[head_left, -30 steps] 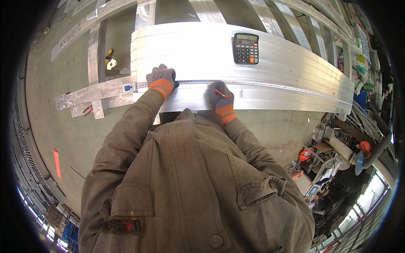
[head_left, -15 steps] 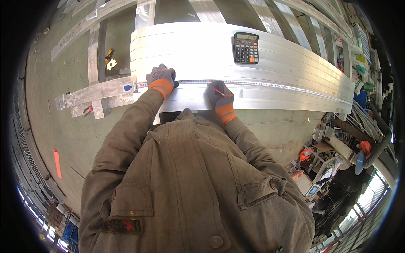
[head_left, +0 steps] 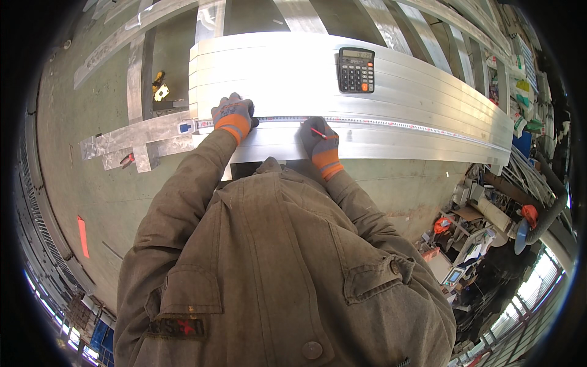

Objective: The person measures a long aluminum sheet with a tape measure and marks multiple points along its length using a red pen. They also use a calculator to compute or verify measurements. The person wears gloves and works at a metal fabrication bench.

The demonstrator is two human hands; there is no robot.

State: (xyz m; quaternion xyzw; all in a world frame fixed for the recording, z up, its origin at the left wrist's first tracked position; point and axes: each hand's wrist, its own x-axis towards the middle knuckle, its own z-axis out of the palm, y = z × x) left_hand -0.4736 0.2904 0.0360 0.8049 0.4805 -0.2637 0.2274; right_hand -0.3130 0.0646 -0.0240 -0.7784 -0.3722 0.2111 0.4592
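A metal tape measure [head_left: 391, 124] is stretched lengthwise over a row of silvery, flat metal profiles [head_left: 275, 67]. Its blue and white case [head_left: 185, 127] lies at the left end. My left hand [head_left: 234, 115], in a grey and orange glove, rests over the tape near the case, fingers apart on the metal. My right hand [head_left: 321, 140], gloved alike, is closed around a thin red pencil [head_left: 318, 133] just at the tape's near edge. The pencil's tip is too small to make out. Farther back, a black calculator [head_left: 356, 70] lies on the profiles.
Metal frame bars [head_left: 299, 15] run behind and under the profiles. Red-handled pliers [head_left: 127, 160] lie on a bar at the left, and a yellow tool [head_left: 161, 92] sits beyond. A cluttered bench [head_left: 465, 244] stands at the right. A red strip [head_left: 83, 237] lies on the floor.
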